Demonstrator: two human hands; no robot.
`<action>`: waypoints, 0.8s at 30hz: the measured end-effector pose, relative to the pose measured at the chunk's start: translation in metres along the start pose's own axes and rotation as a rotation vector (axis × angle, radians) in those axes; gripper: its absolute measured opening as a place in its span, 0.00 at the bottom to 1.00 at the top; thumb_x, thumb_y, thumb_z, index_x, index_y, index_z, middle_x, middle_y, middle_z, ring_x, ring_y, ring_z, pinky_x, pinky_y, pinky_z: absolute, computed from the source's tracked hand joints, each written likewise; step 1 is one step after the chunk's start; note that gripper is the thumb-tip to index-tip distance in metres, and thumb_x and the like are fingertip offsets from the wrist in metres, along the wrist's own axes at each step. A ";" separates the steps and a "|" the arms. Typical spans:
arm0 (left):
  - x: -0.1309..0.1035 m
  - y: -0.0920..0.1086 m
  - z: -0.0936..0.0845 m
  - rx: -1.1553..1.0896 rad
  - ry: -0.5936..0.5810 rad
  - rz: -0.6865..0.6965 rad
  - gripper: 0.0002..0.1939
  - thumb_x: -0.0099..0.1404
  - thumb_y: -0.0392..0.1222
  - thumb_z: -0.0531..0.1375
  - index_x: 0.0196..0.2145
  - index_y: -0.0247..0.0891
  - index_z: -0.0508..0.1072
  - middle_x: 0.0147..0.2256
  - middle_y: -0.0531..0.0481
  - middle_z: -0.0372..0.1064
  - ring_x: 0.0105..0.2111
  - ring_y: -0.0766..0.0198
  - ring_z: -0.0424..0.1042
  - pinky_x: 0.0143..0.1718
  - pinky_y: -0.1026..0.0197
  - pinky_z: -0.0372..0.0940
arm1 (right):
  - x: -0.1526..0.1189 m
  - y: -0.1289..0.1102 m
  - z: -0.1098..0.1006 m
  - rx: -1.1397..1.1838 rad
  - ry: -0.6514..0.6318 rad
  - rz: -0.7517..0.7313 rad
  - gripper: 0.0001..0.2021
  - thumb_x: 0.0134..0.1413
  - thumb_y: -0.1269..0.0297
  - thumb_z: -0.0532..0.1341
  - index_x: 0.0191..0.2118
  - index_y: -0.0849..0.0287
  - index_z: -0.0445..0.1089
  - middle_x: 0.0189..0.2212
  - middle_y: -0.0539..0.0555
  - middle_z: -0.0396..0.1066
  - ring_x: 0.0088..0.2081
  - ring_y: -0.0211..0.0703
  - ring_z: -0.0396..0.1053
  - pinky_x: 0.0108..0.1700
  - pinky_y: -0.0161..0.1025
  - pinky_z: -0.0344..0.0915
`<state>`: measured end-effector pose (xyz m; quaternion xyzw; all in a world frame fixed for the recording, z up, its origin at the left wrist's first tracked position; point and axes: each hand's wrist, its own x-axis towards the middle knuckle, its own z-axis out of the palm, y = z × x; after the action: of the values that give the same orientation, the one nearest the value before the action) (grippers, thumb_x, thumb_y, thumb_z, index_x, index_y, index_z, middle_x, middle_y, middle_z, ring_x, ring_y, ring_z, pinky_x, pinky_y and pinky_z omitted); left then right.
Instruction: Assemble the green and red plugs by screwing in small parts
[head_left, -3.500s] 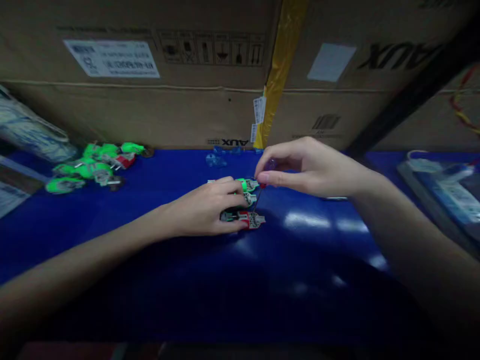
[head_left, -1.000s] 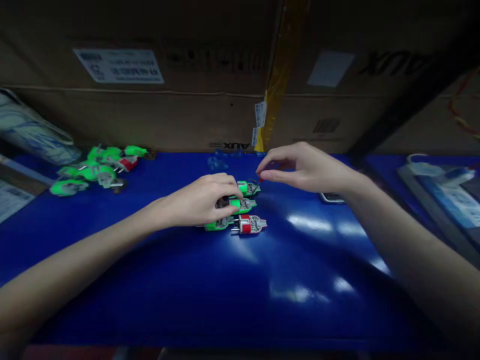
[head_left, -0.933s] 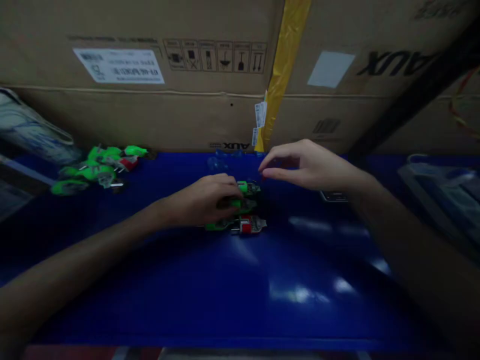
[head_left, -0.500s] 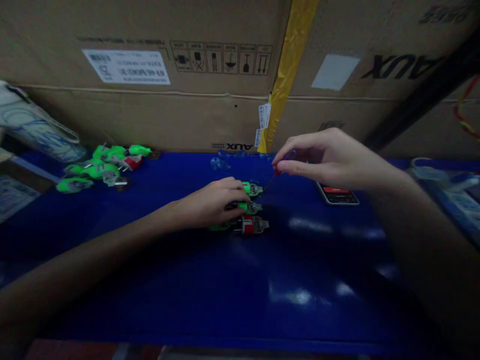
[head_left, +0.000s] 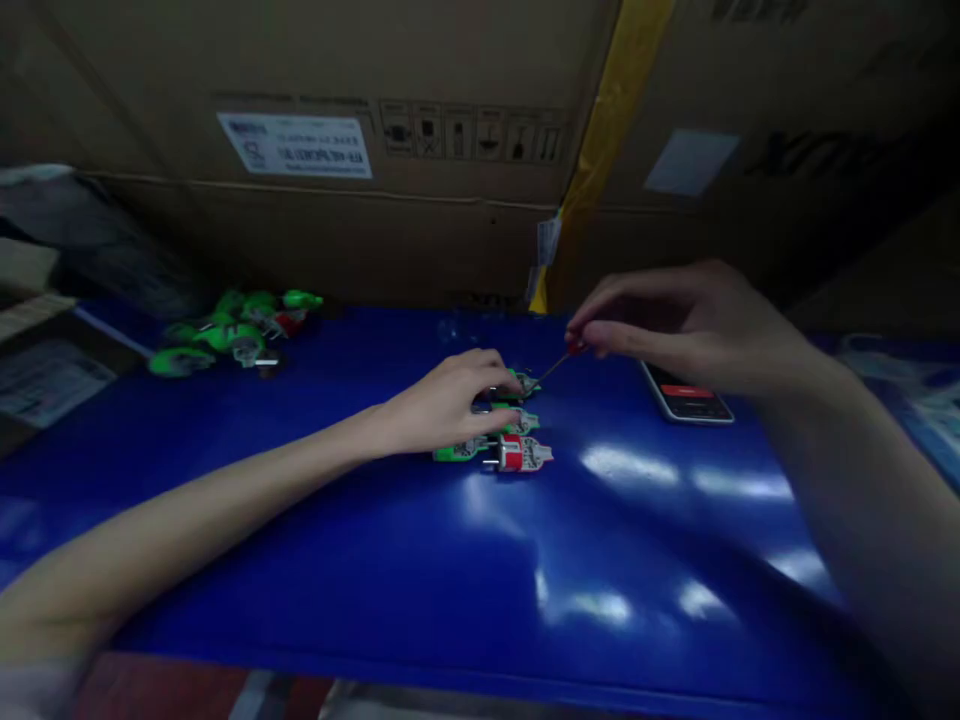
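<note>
Several small plug-like parts lie grouped on the blue table (head_left: 420, 540). The nearest has a red band (head_left: 512, 454); beside it are a green plug part (head_left: 459, 451) and another green one (head_left: 520, 421). My left hand (head_left: 457, 400) rests over the group, its fingers closed on the farthest green plug part (head_left: 527, 383). My right hand (head_left: 652, 320) pinches a thin screwdriver with a red handle end (head_left: 576, 346). Its shaft slants down to the left, and the tip is at the end of that farthest part.
A pile of green plug parts (head_left: 225, 335) lies at the back left. Behind the right hand is a phone (head_left: 694, 403). Large cardboard boxes (head_left: 450, 60) stand along the table's back edge, with clear plastic bits in front. A bag-like item sits at the far right.
The whole view has shifted slightly. My left fingers now reach further over the farthest green part, and the screwdriver tip lies against its end. The grip on the screwdriver looks the same.
</note>
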<state>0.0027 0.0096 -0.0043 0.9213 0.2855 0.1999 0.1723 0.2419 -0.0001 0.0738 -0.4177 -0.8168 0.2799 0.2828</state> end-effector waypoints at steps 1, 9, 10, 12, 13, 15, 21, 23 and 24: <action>0.000 0.000 0.001 -0.013 0.002 0.003 0.09 0.65 0.39 0.63 0.42 0.34 0.76 0.40 0.47 0.71 0.40 0.62 0.71 0.42 0.63 0.64 | 0.000 0.000 0.000 -0.002 0.003 -0.008 0.16 0.53 0.51 0.66 0.36 0.61 0.76 0.31 0.56 0.77 0.33 0.42 0.72 0.33 0.37 0.66; 0.003 -0.001 0.003 -0.136 0.013 -0.022 0.04 0.66 0.35 0.61 0.37 0.34 0.77 0.36 0.50 0.72 0.31 0.68 0.70 0.37 0.66 0.63 | 0.001 0.002 0.003 -0.016 -0.021 -0.036 0.13 0.53 0.52 0.65 0.35 0.56 0.75 0.32 0.54 0.77 0.33 0.45 0.73 0.33 0.40 0.68; 0.003 -0.001 0.003 -0.137 0.009 -0.022 0.04 0.66 0.34 0.61 0.37 0.34 0.77 0.36 0.50 0.72 0.31 0.68 0.70 0.36 0.66 0.63 | 0.001 0.002 0.004 -0.013 -0.029 -0.037 0.12 0.54 0.52 0.65 0.35 0.56 0.75 0.32 0.54 0.77 0.33 0.45 0.73 0.33 0.40 0.69; 0.003 -0.002 0.005 -0.138 0.006 -0.022 0.04 0.66 0.35 0.61 0.36 0.34 0.76 0.35 0.50 0.71 0.31 0.68 0.69 0.35 0.66 0.62 | 0.002 0.002 0.005 -0.007 -0.037 -0.037 0.12 0.54 0.53 0.65 0.35 0.56 0.75 0.32 0.54 0.77 0.34 0.45 0.74 0.34 0.40 0.69; 0.003 -0.002 0.005 -0.140 0.004 -0.019 0.04 0.66 0.35 0.61 0.36 0.33 0.76 0.34 0.50 0.71 0.32 0.67 0.69 0.35 0.66 0.62 | 0.002 0.002 0.005 -0.005 -0.040 -0.042 0.12 0.54 0.53 0.65 0.35 0.56 0.76 0.32 0.54 0.77 0.34 0.45 0.74 0.34 0.40 0.69; 0.003 -0.003 0.006 -0.143 0.012 -0.018 0.04 0.66 0.35 0.61 0.35 0.33 0.76 0.33 0.50 0.70 0.32 0.67 0.69 0.35 0.66 0.61 | 0.002 0.003 0.006 -0.007 -0.038 -0.053 0.12 0.54 0.53 0.64 0.35 0.56 0.76 0.32 0.54 0.77 0.33 0.45 0.74 0.33 0.39 0.68; 0.001 -0.003 -0.003 -0.071 0.001 0.051 0.05 0.68 0.35 0.59 0.35 0.32 0.74 0.33 0.50 0.69 0.32 0.67 0.67 0.36 0.66 0.60 | 0.000 -0.002 0.006 -0.050 -0.036 -0.116 0.12 0.55 0.54 0.64 0.37 0.59 0.76 0.34 0.54 0.77 0.35 0.43 0.73 0.36 0.37 0.67; 0.001 -0.003 -0.008 -0.043 0.013 0.052 0.05 0.69 0.35 0.59 0.36 0.32 0.74 0.34 0.49 0.69 0.33 0.65 0.67 0.37 0.65 0.60 | 0.000 -0.005 0.007 -0.045 -0.017 -0.144 0.13 0.56 0.55 0.64 0.38 0.60 0.76 0.35 0.55 0.77 0.35 0.41 0.72 0.37 0.36 0.66; 0.000 -0.003 -0.010 -0.026 0.014 0.060 0.05 0.69 0.35 0.58 0.35 0.32 0.74 0.34 0.48 0.69 0.34 0.65 0.67 0.37 0.64 0.60 | 0.000 -0.007 0.008 -0.045 -0.003 -0.152 0.13 0.56 0.55 0.64 0.38 0.61 0.76 0.35 0.54 0.77 0.35 0.40 0.72 0.36 0.35 0.66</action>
<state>-0.0029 0.0138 0.0030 0.9258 0.2563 0.2152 0.1759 0.2327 -0.0055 0.0727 -0.3605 -0.8525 0.2400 0.2926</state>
